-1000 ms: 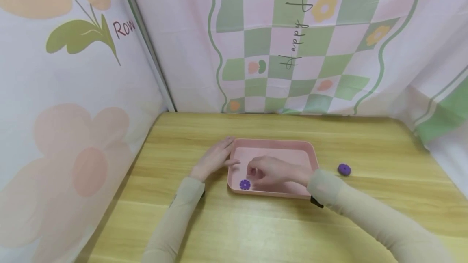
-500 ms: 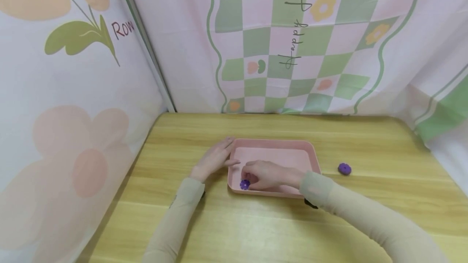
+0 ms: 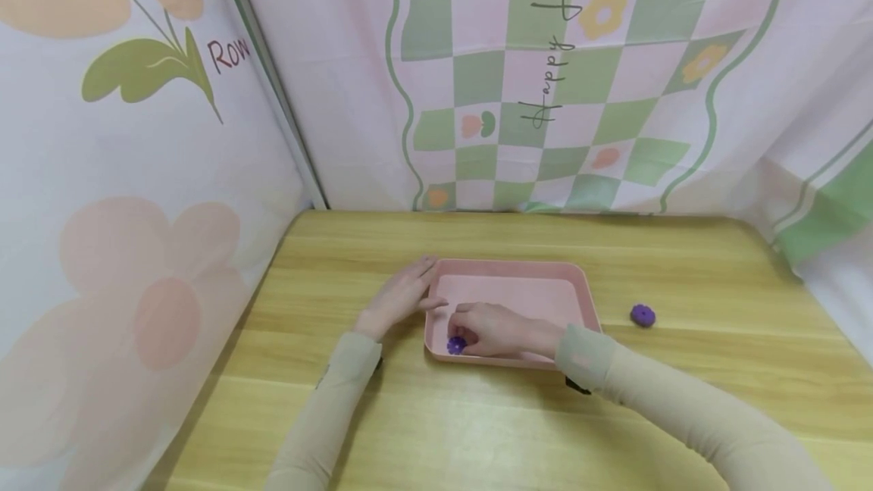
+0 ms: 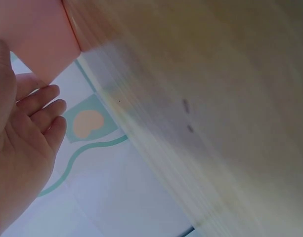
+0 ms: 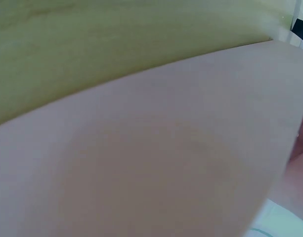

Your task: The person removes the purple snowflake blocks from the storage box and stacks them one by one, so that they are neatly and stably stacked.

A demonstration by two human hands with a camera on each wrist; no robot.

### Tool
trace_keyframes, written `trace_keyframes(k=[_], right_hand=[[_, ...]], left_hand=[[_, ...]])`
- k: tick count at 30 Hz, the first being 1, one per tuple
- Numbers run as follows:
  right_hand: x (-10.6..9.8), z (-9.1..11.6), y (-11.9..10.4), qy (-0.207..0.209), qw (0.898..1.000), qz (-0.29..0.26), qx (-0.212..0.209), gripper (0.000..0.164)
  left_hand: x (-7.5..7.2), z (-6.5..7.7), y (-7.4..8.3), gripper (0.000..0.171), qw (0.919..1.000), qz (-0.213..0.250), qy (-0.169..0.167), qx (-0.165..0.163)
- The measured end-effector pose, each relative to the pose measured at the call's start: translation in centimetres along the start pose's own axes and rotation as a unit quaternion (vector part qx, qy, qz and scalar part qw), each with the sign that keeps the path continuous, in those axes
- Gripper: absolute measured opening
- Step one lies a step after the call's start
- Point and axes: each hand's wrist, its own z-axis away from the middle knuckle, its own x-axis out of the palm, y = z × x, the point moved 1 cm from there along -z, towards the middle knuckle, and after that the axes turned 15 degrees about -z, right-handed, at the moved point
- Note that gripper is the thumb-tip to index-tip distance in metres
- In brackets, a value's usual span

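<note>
A shallow pink tray (image 3: 518,290) lies on the table. My left hand (image 3: 398,298) rests at its left side, thumb reaching over the rim and the other fingers extended along the outside. In the left wrist view, the relaxed fingers (image 4: 47,111) touch the tray's corner (image 4: 37,39). Inside the tray, my right hand (image 3: 494,328) has its thumb and fingers curled about a purple notched interlocking disc (image 3: 455,345), in the near left corner. The fingers partly cover this disc. The right wrist view shows mostly the tray's wall (image 5: 156,148), with a little of the hand at the right edge.
More purple notched discs, seemingly stacked (image 3: 643,315), lie on the wooden table (image 3: 436,423) to the right of the tray. Printed fabric (image 3: 546,97) hangs behind the table, and a floral sheet (image 3: 136,248) borders it on the left.
My right hand has moved left and slightly nearer, bringing its fingers and thumb around the disc in the tray. The left hand and the tray have stayed put.
</note>
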Motion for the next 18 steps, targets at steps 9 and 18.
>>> trace_keyframes(k=[9, 18], right_hand=[[0.20, -0.01, 0.13, 0.002, 1.000, -0.001, 0.005, 0.022], [0.13, 0.10, 0.19, 0.003, 1.000, -0.004, -0.010, 0.022]], left_hand=[[0.03, -0.03, -0.07, 0.081, 0.9999, 0.002, -0.010, -0.005], [-0.03, -0.08, -0.06, 0.082, 0.9998, 0.004, -0.017, -0.006]])
